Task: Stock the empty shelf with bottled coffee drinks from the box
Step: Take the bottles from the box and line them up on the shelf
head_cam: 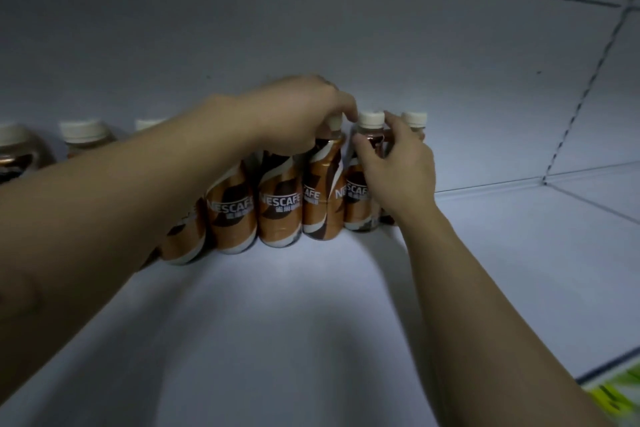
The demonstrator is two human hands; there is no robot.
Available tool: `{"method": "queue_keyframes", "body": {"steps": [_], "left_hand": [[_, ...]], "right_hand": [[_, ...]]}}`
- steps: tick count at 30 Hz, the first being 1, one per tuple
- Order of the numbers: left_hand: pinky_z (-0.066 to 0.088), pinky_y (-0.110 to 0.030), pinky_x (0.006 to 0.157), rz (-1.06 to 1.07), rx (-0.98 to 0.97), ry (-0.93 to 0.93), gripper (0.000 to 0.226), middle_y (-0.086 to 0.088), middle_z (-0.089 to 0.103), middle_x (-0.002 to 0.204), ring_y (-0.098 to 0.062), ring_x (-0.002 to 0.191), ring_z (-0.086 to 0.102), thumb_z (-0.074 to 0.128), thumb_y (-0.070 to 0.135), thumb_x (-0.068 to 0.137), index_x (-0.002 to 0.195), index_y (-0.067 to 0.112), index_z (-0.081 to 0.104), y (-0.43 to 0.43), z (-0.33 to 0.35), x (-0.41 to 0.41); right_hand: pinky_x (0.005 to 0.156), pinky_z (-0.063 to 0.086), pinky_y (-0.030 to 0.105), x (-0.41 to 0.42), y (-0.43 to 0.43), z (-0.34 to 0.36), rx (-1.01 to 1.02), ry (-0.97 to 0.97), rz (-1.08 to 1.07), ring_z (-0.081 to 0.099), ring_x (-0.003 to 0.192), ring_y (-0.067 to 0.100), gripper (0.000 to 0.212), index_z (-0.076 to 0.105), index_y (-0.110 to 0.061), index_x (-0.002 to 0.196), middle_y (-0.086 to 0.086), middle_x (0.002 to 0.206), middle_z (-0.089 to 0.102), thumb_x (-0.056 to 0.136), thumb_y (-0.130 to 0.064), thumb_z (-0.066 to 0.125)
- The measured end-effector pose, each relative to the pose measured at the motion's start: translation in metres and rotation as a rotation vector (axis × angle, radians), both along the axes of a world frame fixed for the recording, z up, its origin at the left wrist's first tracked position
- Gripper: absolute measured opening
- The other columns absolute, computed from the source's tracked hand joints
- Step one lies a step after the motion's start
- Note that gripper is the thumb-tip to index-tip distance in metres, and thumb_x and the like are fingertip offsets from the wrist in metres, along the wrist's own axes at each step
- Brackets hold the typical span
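Left hand (pixel 294 114) grips the cap of a brown-and-orange labelled plastic coffee bottle (pixel 322 198). Right hand (pixel 398 166) pinches the white-capped neighbouring bottle (pixel 356 198) at its neck, apparently squaring both into the far row on the white metal shelf (pixel 311 305).

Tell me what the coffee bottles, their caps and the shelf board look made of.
Coffee bottles: probably clear plastic under a glossy printed sleeve; the orange-brown wrap shines and a bare neck shows dark drink.
Caps: off-white and matte, likely plastic, though that is not certain.
Shelf: smooth white board, likely painted metal, given the perforated upright at right.
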State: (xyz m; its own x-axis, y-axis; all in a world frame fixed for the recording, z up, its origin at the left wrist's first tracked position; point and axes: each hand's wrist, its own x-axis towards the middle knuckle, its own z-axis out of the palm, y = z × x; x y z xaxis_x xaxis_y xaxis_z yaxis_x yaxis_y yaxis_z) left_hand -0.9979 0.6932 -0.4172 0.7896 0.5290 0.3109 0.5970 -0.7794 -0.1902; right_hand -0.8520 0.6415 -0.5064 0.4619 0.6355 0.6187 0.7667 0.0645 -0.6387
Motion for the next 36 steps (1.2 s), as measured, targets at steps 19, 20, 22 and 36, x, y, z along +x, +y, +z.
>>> {"method": "queue_keyframes", "body": {"steps": [19,20,22,36], "left_hand": [[0.050,-0.037,0.071,0.111,0.042,-0.108,0.034,-0.003,0.063,0.081,-0.020,0.075,0.059,0.051,0.042,0.095,0.106,0.016,0.070,-0.003,-0.004,0.003],[0.050,-0.037,0.071,0.117,0.049,-0.117,0.034,-0.004,0.063,0.081,-0.021,0.076,0.059,0.052,0.042,0.095,0.105,0.015,0.070,-0.003,-0.006,0.004],[0.048,-0.036,0.072,0.117,0.061,-0.163,0.034,-0.004,0.064,0.088,-0.022,0.082,0.059,0.054,0.043,0.094,0.108,0.015,0.068,-0.002,-0.009,0.006],[0.041,-0.039,0.091,0.215,0.104,-0.201,0.058,-0.009,0.057,0.125,-0.029,0.112,0.053,0.064,0.045,0.087,0.140,0.028,0.047,-0.016,-0.023,0.009]], "right_hand": [[0.081,0.041,0.027,0.003,0.009,-0.003,0.060,0.077,-0.001,0.056,0.101,0.017,0.049,0.061,-0.018,0.119,0.002,0.115,0.060,0.078,-0.040,0.076],[0.082,0.042,0.026,0.002,0.008,-0.003,0.074,0.102,0.015,0.057,0.101,0.016,0.047,0.061,-0.018,0.120,0.000,0.115,0.062,0.080,-0.037,0.075],[0.082,0.040,0.023,0.000,0.005,-0.002,0.088,0.153,0.050,0.055,0.099,0.008,0.044,0.059,-0.019,0.124,-0.004,0.115,0.063,0.083,-0.030,0.073],[0.094,0.052,0.035,0.001,0.003,-0.007,0.148,0.338,0.188,0.061,0.102,0.007,0.039,0.060,-0.022,0.122,-0.010,0.109,0.064,0.084,-0.021,0.072]]}}
